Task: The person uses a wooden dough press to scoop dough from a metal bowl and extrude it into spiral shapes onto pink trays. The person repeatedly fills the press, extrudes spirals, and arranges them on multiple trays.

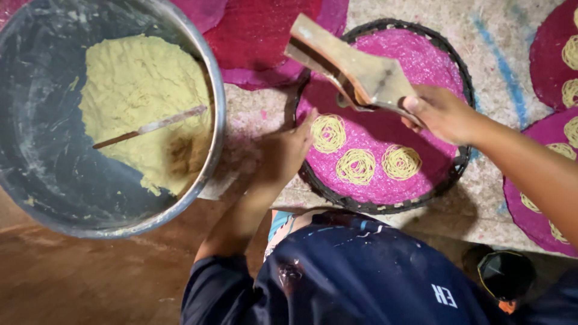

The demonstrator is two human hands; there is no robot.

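Head view: right hand [442, 113] gripping press [352, 69]

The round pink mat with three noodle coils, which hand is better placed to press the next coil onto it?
Probably the right hand: it grips the wooden press above the round pink mat. The left hand is empty, resting at the mat's edge.

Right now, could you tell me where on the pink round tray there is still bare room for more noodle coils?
The pink tray is bare across its upper half, under the wooden press in the right hand. The lower part is crowded: three noodle coils sit in a row, and the left hand touches the left rim.
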